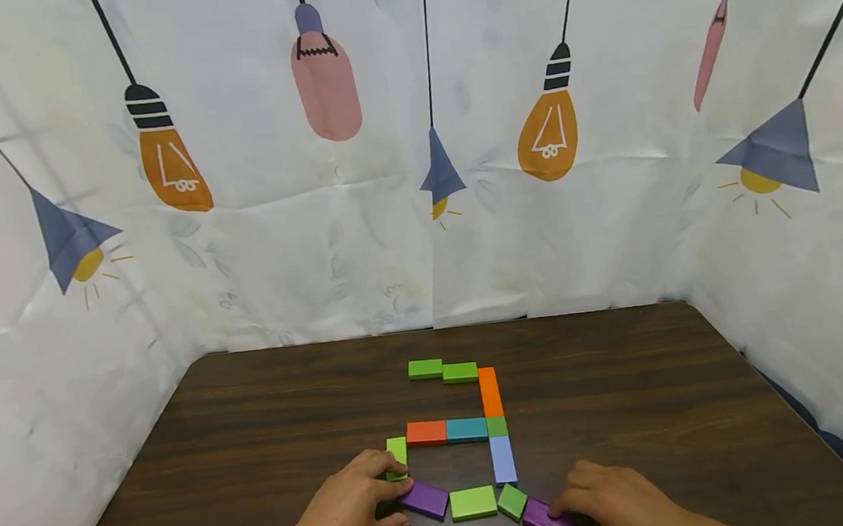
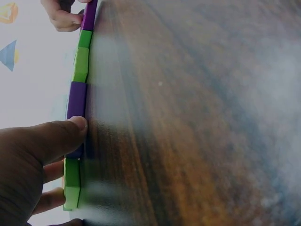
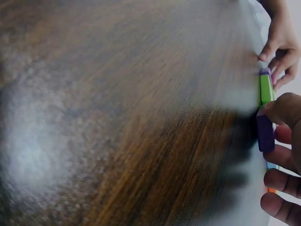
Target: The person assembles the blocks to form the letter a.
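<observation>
In the head view, my left hand (image 1: 352,505) has its fingertips at a purple block (image 1: 425,501) and the upright lime block (image 1: 396,447) beside it. In the left wrist view, its thumb (image 2: 78,125) presses the near face of that purple block, with fingers behind the row. My right hand (image 1: 614,501) pinches a second purple block (image 1: 545,519) between thumb and fingers at the row's right end. Between the two purple blocks lie a lime block (image 1: 473,503) and a small green block (image 1: 513,502). The purple block in my right hand meets the small green one.
More blocks form a shape farther back: red (image 1: 426,433), teal (image 1: 467,430), small green (image 1: 496,427), light blue (image 1: 503,460), orange (image 1: 490,391) and two green ones (image 1: 426,369) at the far end. They lie on a dark wooden table (image 1: 277,418) before a patterned white curtain (image 1: 277,250).
</observation>
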Demonstrator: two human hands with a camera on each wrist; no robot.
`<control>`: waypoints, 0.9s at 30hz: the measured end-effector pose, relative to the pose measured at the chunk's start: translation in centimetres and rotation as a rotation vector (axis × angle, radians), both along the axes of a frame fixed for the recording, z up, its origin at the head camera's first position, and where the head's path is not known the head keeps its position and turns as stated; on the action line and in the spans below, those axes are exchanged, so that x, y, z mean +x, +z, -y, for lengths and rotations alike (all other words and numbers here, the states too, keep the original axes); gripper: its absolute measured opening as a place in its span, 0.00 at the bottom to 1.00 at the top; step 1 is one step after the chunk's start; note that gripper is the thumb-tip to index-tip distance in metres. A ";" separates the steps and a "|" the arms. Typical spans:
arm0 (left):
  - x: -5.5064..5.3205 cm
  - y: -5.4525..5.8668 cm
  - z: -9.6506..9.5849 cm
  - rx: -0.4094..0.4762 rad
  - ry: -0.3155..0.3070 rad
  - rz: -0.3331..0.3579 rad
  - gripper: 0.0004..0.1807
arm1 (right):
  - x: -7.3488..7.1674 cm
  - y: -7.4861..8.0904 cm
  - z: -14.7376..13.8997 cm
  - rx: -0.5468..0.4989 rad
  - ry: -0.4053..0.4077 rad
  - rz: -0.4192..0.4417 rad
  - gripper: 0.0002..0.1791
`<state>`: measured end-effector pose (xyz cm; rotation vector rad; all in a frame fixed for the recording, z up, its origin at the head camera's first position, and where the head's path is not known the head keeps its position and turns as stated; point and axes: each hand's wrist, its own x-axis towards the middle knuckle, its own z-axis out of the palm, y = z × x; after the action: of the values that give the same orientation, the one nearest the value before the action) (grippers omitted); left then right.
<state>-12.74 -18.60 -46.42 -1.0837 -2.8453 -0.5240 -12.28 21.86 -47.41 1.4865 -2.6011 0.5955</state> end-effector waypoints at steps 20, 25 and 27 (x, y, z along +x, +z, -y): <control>-0.1 0.7 -0.2 -0.108 -0.024 0.021 0.25 | 0.0 0.6 0.3 -0.031 -0.073 -0.007 0.11; -0.1 0.7 -0.4 -0.148 -0.036 -0.043 0.26 | -0.3 1.5 0.4 -0.096 -0.150 -0.071 0.10; 0.0 0.6 -0.5 -0.148 -0.032 -0.087 0.26 | -0.6 1.9 0.4 -0.118 -0.172 -0.106 0.09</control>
<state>-12.79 -18.06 -45.82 -1.1457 -2.8324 -0.2646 -12.84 21.46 -45.54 1.2111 -2.5306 0.6207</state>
